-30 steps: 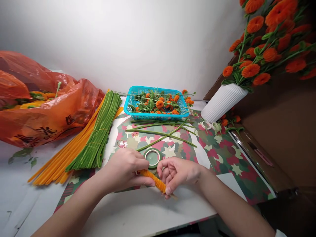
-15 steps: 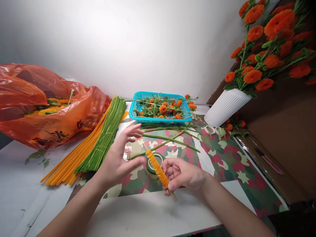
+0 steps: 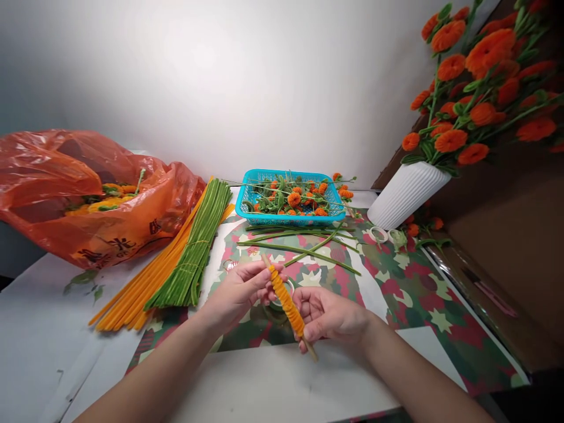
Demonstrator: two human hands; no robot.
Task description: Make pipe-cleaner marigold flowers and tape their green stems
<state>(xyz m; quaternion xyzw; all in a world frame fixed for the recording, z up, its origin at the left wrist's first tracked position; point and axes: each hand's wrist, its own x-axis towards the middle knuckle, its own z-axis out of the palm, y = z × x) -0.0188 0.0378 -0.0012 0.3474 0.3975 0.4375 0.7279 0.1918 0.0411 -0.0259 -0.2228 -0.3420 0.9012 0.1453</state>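
Note:
A thin wooden stick (image 3: 311,350) slants between my hands, wound along most of its length with a yellow-orange pipe cleaner (image 3: 285,299) in tight coils. My right hand (image 3: 328,314) grips its lower end, thumb pressed on the last coils. At the upper end, my left hand (image 3: 244,289) pinches the top coils between thumb and fingers. Bare wood sticks out past the coils at both ends. Behind the stick, a roll of tape (image 3: 288,289) lies on the table, partly hidden by the hands.
Bundled green pipe cleaners (image 3: 191,252) and orange ones (image 3: 127,299) lie left, beside an orange plastic bag (image 3: 145,229). A blue basket (image 3: 291,221) of small orange flowers stands behind loose green stems (image 3: 308,251). A white vase (image 3: 408,194) of orange flowers leans at right.
My left hand has come down and right from open fingers to a pinch on the upper end of the coiled pipe cleaner. My right hand keeps its hold. The view has shifted slightly.

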